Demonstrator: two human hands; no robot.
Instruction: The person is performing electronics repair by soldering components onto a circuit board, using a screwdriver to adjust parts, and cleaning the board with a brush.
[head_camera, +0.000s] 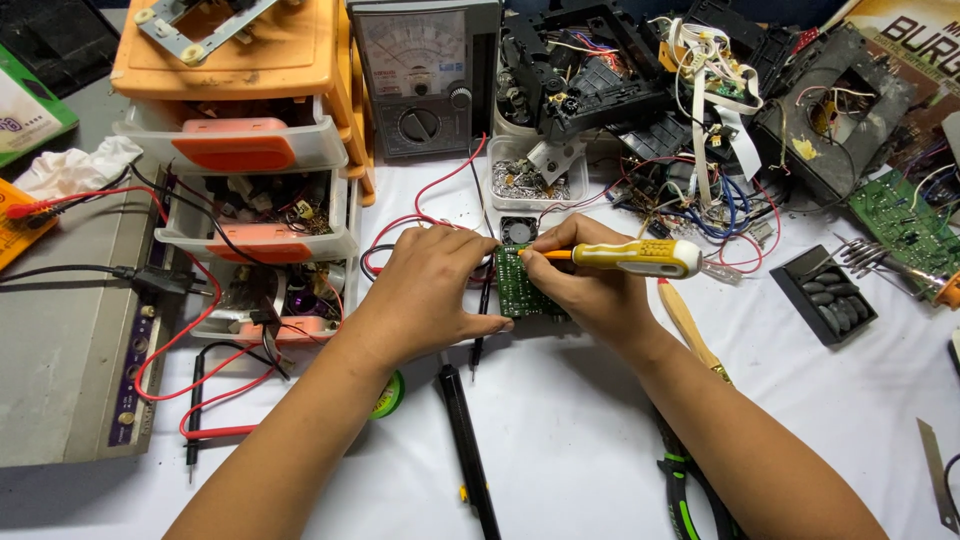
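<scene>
Because the work is small, we see both hands drawn close together at the middle of the white table (560, 420).

Board: the small green circuit board (515, 285) sits on the table between the hands, near the grey analogue meter (425, 75).
Left hand: our left hand (430, 290) is closed round the board's left edge, thumb underneath, pinning it so it will not slide.
Right hand: our right hand (580, 290) grips a yellow-handled screwdriver (630, 258) laid almost level, tip toward the board's top; whether the tip touches we cannot quite tell.
Leads: red and black probe wires (175, 340) trail left, off the work.
Drawers: the orange parts drawers (245, 150) stand within reach.
Spare tools: a black probe (465, 430) and green-handled pliers (685, 490) lie just below the hands.
</scene>
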